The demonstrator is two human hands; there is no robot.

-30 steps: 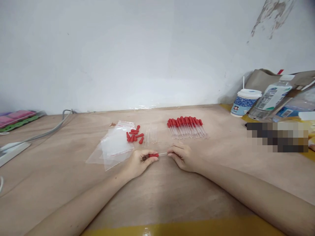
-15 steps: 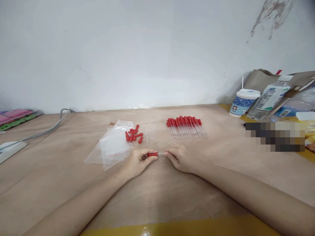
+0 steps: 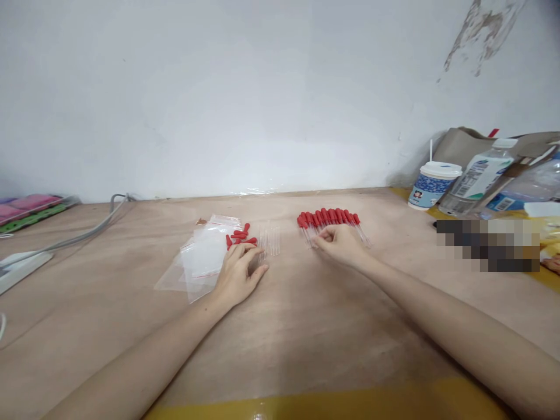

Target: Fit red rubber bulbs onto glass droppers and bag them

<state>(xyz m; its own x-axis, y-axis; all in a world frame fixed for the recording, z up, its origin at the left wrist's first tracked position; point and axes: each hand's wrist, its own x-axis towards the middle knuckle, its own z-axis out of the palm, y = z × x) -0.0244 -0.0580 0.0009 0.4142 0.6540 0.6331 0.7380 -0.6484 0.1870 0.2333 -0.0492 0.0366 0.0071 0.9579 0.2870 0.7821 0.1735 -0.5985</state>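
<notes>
Several red dropper bulbs beside bare clear tubes, likely for easy reach; your left hand near, unclenched. Your right hand curled at bulb-capped droppers; can't tell hold.

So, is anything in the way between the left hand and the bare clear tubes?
Nothing visible: the left hand is right beside the clear tubes; the loose red bulbs lie behind the hand, left of the tubes, not between.

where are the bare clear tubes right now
In the head view, the bare clear tubes lie near the middle, between the loose red bulbs on their left and the red-topped tubes on their right, close to the left hand.
</notes>
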